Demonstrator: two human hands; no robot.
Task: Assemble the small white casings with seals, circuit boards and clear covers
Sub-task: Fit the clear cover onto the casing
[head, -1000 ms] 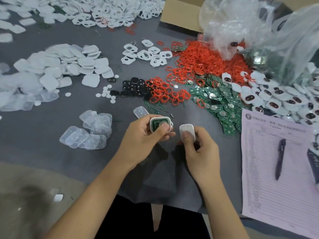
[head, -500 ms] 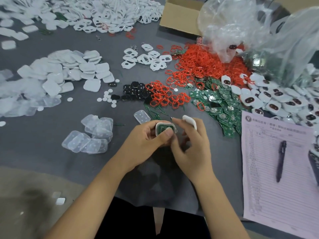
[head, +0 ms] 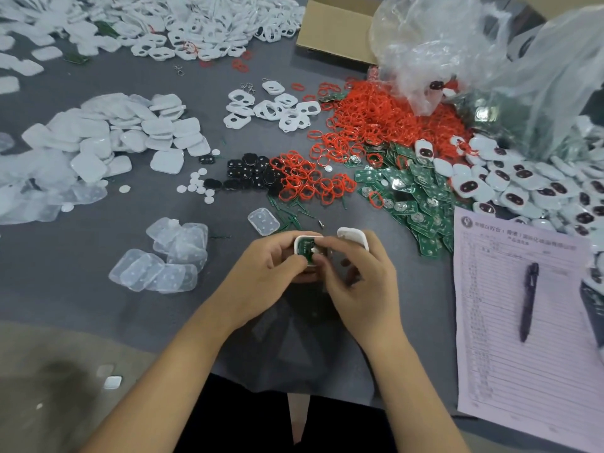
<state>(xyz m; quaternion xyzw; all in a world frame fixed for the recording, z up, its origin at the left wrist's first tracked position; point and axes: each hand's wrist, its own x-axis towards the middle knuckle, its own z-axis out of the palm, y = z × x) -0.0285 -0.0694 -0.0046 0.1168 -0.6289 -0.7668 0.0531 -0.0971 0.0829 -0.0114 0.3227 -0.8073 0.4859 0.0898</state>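
Note:
My left hand (head: pixel 268 269) grips a small white casing (head: pixel 302 248) with a green circuit board seated in it, just above the grey table near its front edge. My right hand (head: pixel 356 282) holds a second white casing part (head: pixel 351 235) between its outer fingers, while its thumb and forefinger press on the board in the first casing. A single clear cover (head: pixel 263 221) lies just beyond my hands. Clear covers (head: pixel 163 263) are piled to the left. Red seals (head: pixel 310 181) and green circuit boards (head: pixel 415 197) lie further back and to the right.
White casing halves (head: pixel 108 138) are heaped at the left and across the back. Black pads (head: pixel 251 173) sit mid-table. Assembled white pieces (head: pixel 523 181), plastic bags (head: pixel 490 60) and a cardboard box (head: pixel 333 31) fill the right rear. A form (head: pixel 523 322) with a pen (head: pixel 528 299) lies at the right.
My right hand has come leftward from beside the casing to meet my left hand, and its thumb and forefinger now press on the board. The white part stays in its outer fingers.

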